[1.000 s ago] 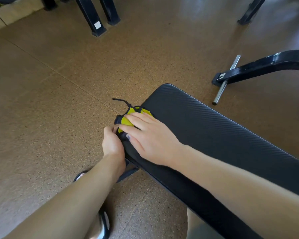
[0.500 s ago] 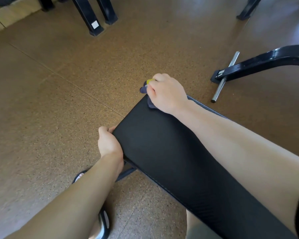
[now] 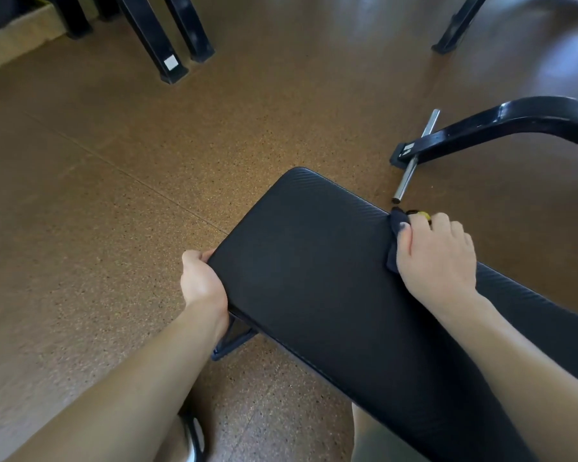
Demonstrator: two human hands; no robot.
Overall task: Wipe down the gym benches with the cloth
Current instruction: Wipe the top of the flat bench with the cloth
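Pressing the cloth [image 3: 395,236] onto the far edge of the bench [image 3: 314,271], the right hand [image 3: 436,258] lies over it with fingers curled around the bunched fabric, so only a dark corner and a bit of yellow show beyond the fingertips. The left hand [image 3: 202,281] grips the bench's near corner, fingers wrapped over the pad's edge, well apart from the cloth. A metal bar [image 3: 416,155] lies on the floor [image 3: 114,228] beyond the bench.
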